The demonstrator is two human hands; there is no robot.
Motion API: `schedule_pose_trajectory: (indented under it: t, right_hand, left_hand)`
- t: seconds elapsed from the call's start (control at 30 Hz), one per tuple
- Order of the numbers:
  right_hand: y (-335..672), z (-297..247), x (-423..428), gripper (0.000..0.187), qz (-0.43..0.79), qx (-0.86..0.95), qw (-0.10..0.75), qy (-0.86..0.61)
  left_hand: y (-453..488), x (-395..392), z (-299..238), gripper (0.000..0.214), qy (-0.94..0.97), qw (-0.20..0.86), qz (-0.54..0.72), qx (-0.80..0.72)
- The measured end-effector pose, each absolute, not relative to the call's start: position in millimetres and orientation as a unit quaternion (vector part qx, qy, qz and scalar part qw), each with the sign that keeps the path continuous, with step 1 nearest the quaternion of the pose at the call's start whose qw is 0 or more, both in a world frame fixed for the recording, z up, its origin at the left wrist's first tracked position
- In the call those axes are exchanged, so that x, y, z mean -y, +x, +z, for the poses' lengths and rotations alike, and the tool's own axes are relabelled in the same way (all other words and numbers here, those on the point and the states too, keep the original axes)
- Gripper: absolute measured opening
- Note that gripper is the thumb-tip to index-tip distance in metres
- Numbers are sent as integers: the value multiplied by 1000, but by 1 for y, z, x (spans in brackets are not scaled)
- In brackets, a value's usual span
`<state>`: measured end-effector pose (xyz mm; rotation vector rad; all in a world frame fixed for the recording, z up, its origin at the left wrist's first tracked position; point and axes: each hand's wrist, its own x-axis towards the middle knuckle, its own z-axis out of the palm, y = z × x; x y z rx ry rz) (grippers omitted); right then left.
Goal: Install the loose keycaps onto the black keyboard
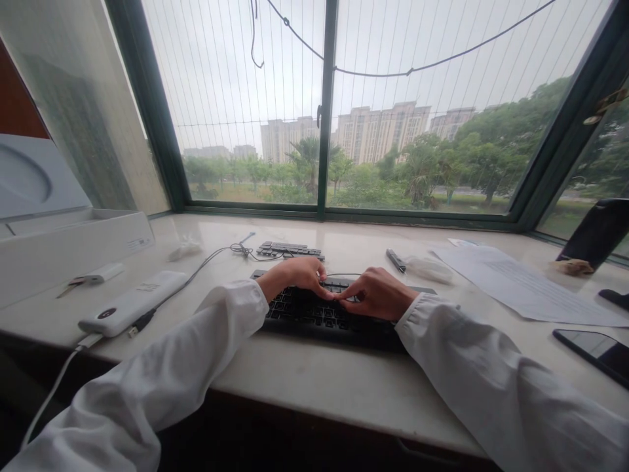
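Note:
A black keyboard (314, 328) lies on the pale sill in front of me, and parts of its rows look bare of keycaps. Over its middle, my left hand (299, 274) bends down from the left with its fingers drawn together. My right hand (376, 293) comes in from the right, index finger and thumb pinched close. The fingertips of both hands meet just above the keys. Whatever small piece they hold there is too hidden to name. Behind the keyboard, loose black keycaps (289, 250) lie in rows, with a thin dark cable (211, 257) near them.
At left are a white power bank (142, 298), a small white adapter (105, 273) and an open white box (73, 249). To the right are a dark stick-shaped tool (396, 261), a clear plastic bag (428, 269), paper sheets (515, 282) and a phone (594, 347). A window (322, 210) closes the back.

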<state>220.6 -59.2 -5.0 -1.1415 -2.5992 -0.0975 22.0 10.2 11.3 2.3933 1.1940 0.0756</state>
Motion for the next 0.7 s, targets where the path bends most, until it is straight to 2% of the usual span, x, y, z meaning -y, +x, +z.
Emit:
schedule_pose_trajectory:
  t: [0.3, 0.53, 0.7]
  right_hand:
    - [223, -2, 56, 27, 43, 895, 148, -419]
    - [222, -1, 57, 25, 13, 907, 137, -398]
    - [226, -6, 56, 26, 15, 905, 166, -392]
  left_hand:
    - [19, -13, 10, 49, 869, 244, 37, -429]
    - [20, -11, 8, 48, 874, 236, 31, -423]
    - [14, -10, 8, 50, 875, 246, 51, -414]
